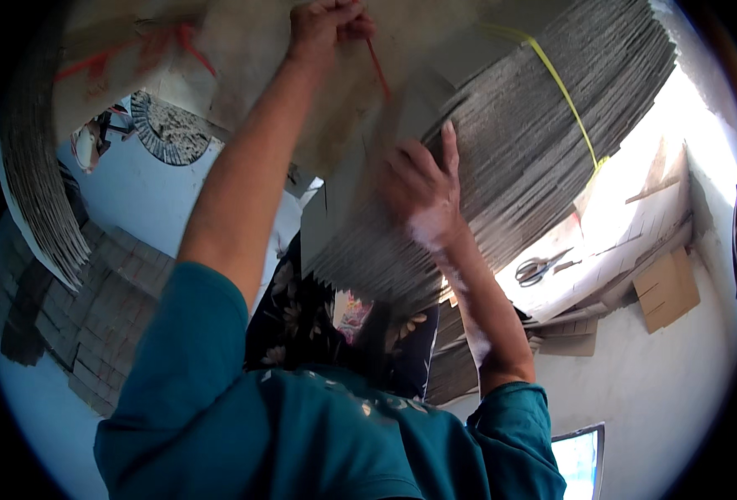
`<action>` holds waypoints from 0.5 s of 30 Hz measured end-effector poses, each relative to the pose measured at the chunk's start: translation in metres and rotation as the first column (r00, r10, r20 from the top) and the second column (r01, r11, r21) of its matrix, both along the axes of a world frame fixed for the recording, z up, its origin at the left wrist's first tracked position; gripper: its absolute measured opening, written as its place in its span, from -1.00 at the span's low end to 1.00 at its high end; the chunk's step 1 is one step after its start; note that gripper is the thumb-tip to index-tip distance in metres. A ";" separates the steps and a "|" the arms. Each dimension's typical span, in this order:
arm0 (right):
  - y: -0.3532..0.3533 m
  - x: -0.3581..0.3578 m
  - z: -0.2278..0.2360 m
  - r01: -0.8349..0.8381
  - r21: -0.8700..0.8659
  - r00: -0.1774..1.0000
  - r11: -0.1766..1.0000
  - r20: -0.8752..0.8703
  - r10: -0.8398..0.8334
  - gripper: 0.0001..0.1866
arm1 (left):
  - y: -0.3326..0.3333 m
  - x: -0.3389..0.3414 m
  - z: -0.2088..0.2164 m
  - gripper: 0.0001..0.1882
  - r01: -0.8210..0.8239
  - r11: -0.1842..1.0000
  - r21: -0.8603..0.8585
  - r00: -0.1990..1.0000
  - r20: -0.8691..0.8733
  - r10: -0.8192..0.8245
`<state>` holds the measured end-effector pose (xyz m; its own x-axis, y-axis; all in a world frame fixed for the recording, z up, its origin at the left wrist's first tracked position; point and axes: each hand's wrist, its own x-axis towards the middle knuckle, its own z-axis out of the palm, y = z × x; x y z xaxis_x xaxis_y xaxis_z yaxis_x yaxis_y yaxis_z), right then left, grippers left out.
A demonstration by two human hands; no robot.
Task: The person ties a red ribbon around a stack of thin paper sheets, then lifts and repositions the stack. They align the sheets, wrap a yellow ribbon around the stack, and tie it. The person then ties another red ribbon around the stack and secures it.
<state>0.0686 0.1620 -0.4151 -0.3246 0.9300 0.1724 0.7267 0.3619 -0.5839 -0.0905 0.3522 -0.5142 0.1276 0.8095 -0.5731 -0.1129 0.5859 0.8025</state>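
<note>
My left hand (331, 27) is raised at the top, its fingers closed round a thin red cord (378, 71). The cord hangs down toward a thick stack of grey-brown cardboard sheets (527, 137), whose layered edges face me. A yellow strap (562, 82) runs round the stack, with a knot or tail at its lower end. Over the near left part of the stack is my right hand (422, 187). One of its fingers points up; the others bend to the left, smeared by motion, and what they may hold is hidden.
Another cardboard stack (39, 158) stands at the far left, above a pile of flat cardboard bundles (106, 312). Black scissors (535, 268) lie at the right among loose sheets. A brown cardboard piece (668, 287) is near the white wall. A bright screen-like panel (577, 462) shows at lower right.
</note>
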 end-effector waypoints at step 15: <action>-0.006 -0.001 -0.017 0.039 0.091 0.998 0.995 0.040 -0.043 -0.85 | -0.105 0.036 0.186 -0.90 0.664 0.636 0.393 0.735 -0.192 -0.650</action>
